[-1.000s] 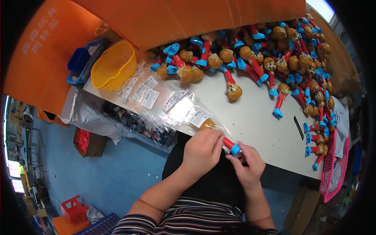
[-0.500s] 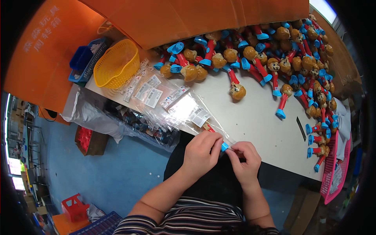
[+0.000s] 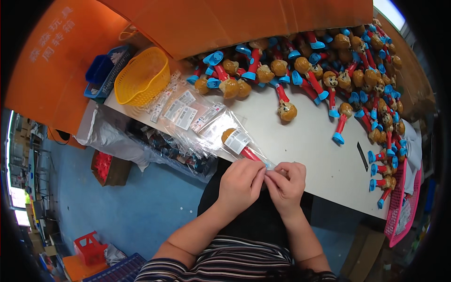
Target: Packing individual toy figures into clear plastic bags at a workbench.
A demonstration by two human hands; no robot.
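Observation:
At the table's near edge, a toy figure (image 3: 249, 153) with a brown head, red body and blue foot lies inside a clear plastic bag (image 3: 256, 149). A white label covers part of its head. My left hand (image 3: 240, 182) is closed on the bag by the figure's foot end, thumb and fingers pinched together. Right beside it, my right hand (image 3: 287, 184) pinches the bag's end, the two thumbs almost meeting. The fingers mostly hide the blue foot. Further left lie several flat clear bags with labels (image 3: 186, 117), overlapping one another.
Many matching toy figures (image 3: 329, 80) heap along the far and right sides. A yellow basket (image 3: 143, 77) and blue baskets (image 3: 99, 69) stand at the left, a pink basket (image 3: 403, 207) at the right edge. A thin black strip (image 3: 362, 156) lies on the table (image 3: 305, 145). Orange board (image 3: 253, 21) rises behind.
The toy figure has slid deeper into the bag, its head now under the label. My right hand has moved left and slightly up, closer to my left hand.

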